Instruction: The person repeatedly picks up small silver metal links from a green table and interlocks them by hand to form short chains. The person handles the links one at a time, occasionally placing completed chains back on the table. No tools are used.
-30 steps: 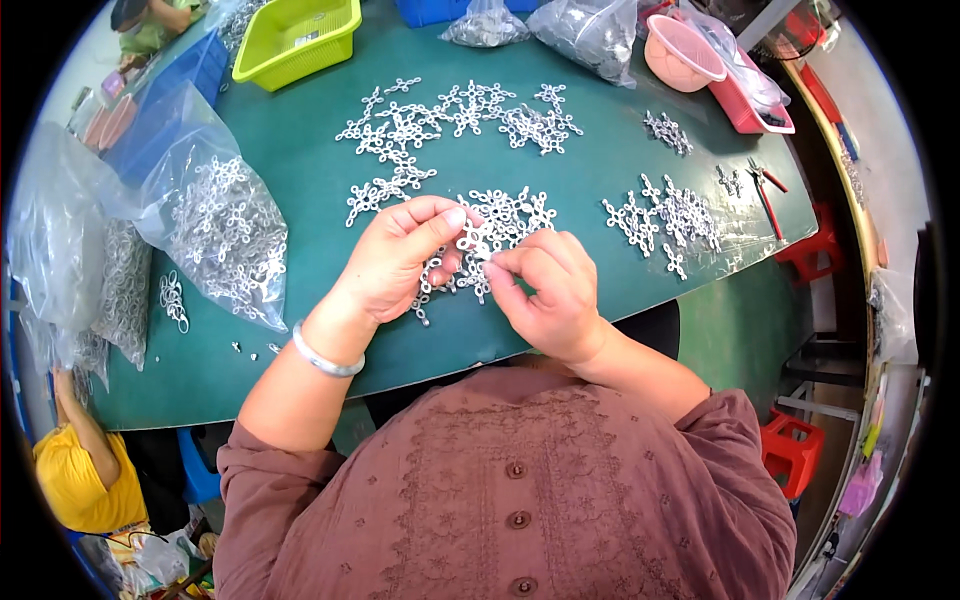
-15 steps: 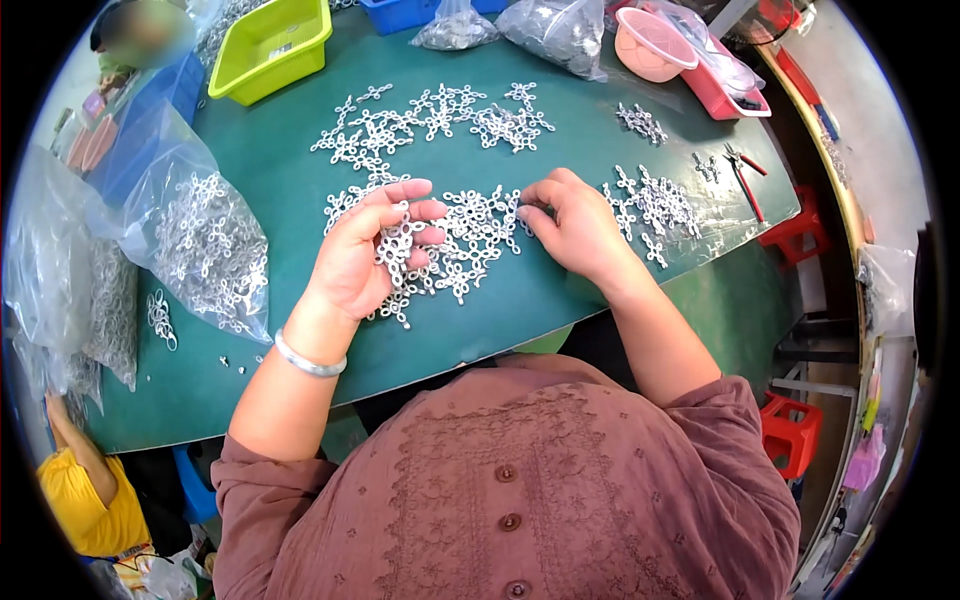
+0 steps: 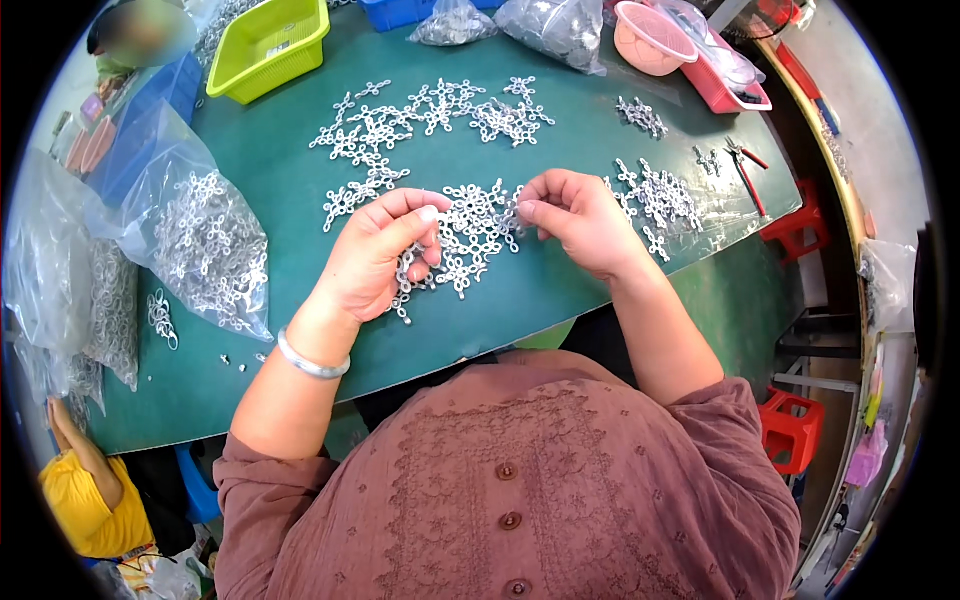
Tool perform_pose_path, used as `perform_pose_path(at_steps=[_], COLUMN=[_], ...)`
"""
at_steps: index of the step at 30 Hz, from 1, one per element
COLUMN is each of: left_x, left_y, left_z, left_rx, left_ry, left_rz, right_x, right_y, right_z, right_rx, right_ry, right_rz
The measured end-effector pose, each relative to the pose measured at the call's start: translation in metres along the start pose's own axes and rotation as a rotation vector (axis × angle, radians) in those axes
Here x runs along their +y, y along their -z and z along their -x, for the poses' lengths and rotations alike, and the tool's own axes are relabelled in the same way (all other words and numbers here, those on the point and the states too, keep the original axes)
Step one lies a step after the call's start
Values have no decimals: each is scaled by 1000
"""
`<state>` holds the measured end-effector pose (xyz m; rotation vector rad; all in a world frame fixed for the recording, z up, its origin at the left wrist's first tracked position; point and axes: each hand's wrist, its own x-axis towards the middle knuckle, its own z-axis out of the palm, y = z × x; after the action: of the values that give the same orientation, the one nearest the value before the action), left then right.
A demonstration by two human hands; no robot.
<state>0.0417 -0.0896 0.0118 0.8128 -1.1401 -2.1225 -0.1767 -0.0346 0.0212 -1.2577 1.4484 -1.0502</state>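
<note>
My left hand is curled around several small silver metal links with ringed ends, some of which show below the fingers. Its thumb is pressed against the index finger. Across from it, my right hand is closed in a pinch, and a bit of a link shows at its fingertips, partly hidden. A loose pile of the same metal links lies on the green table between and beyond both hands. More links spread out farther back, and another cluster sits right of my right hand.
Clear bags of links stand at the left. Toward the back are a lime-green basket, filled bags and a pink basket. Red-handled pliers lie near the right edge. A person in a yellow top is at lower left.
My left hand has turned from an open, cupped palm to curled fingers with the thumb brought over to the index finger. My right hand has stayed nearly in place, its fingertips pinched.
</note>
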Motion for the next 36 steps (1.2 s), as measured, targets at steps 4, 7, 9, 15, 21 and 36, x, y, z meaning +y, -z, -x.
perform_pose_path(at_steps=[4, 7, 9, 15, 21, 36], left_x=[1, 1, 1, 3, 1, -2], left_y=[-6, -5, -4, -2, -1, 2], left_z=[2, 3, 3, 2, 1, 0], left_rx=[-65, -8, 40, 103, 97, -23], left_ry=[-35, -11, 11, 7, -27, -116], left_rz=[-52, -54, -51, 44, 39, 112], right_x=[-11, -15, -14, -8, -5, -2], right_y=[-22, -34, -37, -38, -38, -49], right_z=[3, 4, 3, 7, 12, 15], right_rx=[-106, -187, -237, -251, -430, -258], right_ry=[-50, -80, -110, -170, -238, -239], right_rz=[-168, -242, -299, -345, -470, -538])
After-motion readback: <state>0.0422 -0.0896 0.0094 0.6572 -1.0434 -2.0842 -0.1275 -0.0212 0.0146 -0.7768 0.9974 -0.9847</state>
